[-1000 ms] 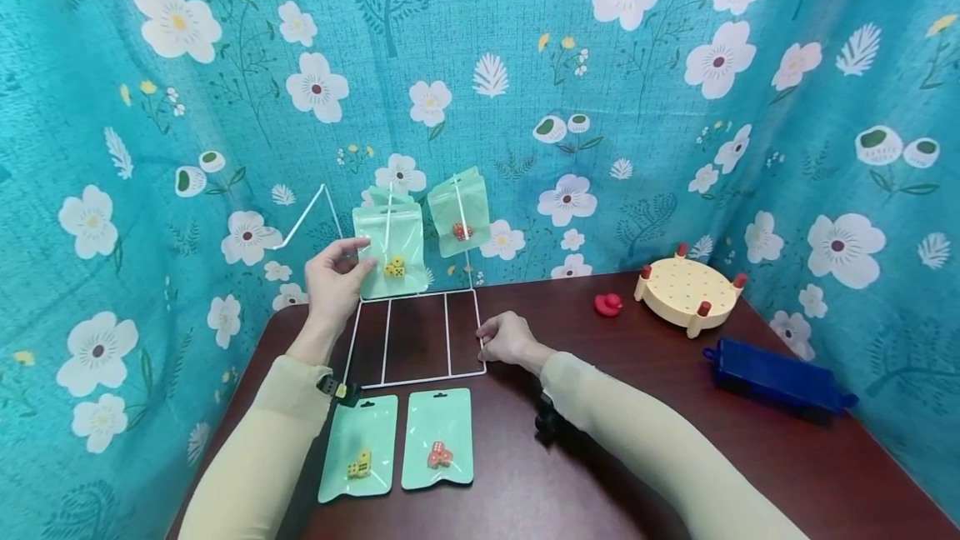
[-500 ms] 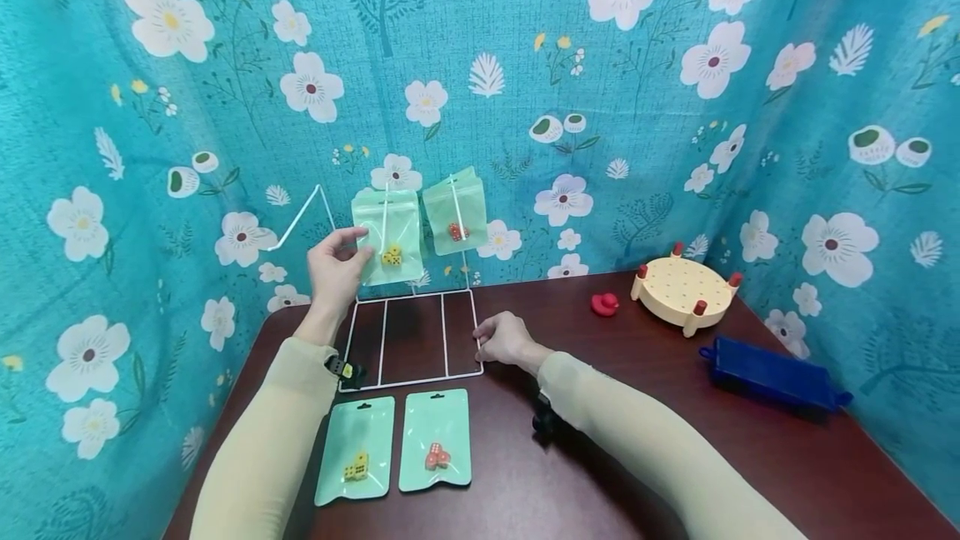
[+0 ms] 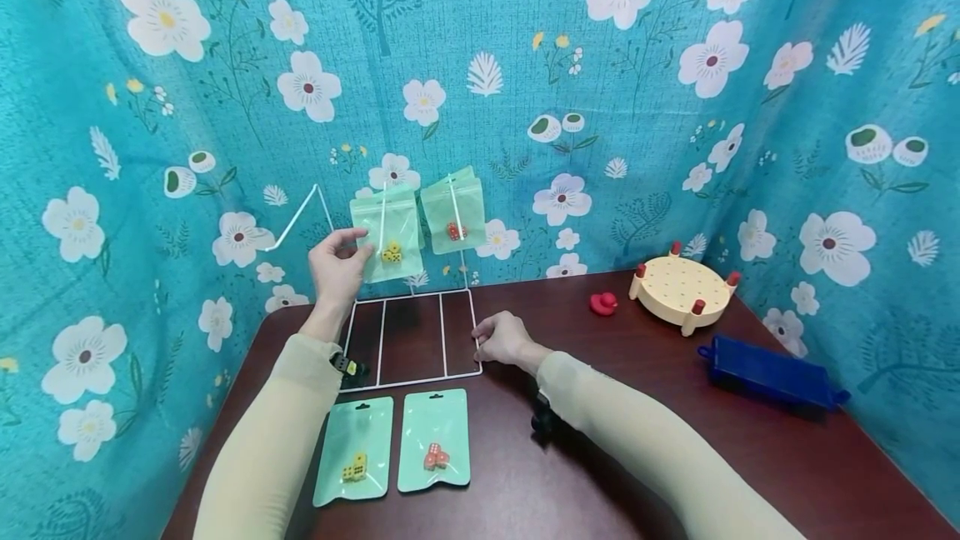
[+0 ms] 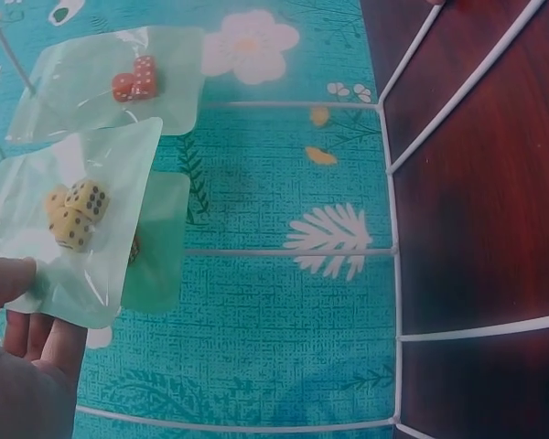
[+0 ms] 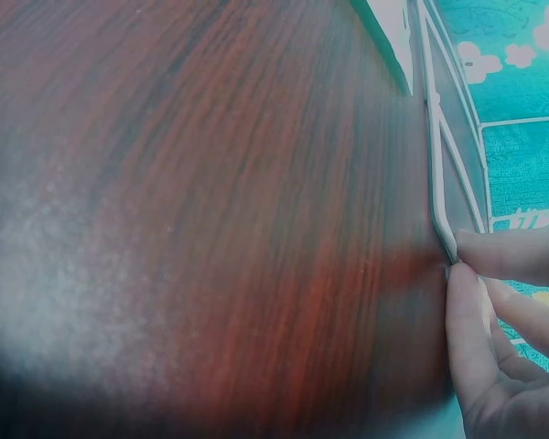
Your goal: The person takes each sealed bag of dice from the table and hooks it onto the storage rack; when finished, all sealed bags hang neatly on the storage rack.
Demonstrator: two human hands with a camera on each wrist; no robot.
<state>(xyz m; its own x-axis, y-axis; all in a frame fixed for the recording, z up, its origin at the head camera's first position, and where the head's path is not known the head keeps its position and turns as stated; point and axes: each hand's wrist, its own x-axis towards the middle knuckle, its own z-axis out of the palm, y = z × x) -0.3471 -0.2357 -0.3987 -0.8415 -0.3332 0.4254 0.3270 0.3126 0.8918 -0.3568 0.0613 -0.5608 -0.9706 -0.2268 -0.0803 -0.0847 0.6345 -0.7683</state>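
My left hand (image 3: 339,272) pinches the left edge of a pale green zip bag (image 3: 403,227) holding yellow dice, thumb in front and fingers behind. In the head view the bag overlaps a front prong of the white wire rack (image 3: 442,336). Another green bag (image 4: 160,265) hangs behind it, mostly hidden in the left wrist view. Right of these, a green bag with red dice (image 3: 474,211) hangs on a second prong. Down at the rack's base, my right hand (image 3: 506,338) pinches the right side rail between thumb and fingers, close over the table.
Two green bags lie flat before the rack: one with yellow dice (image 3: 375,432), one with orange-red dice (image 3: 450,415). To the right are a red rubber duck (image 3: 603,303), a cream peg-legged disc (image 3: 681,286) and a blue tray-like item (image 3: 772,372). A flowered curtain (image 3: 525,40) backs the table.
My left hand has raised the yellow-dice bag a little, bringing its top edge up near the prong's tip. My right hand keeps its hold on the rack.
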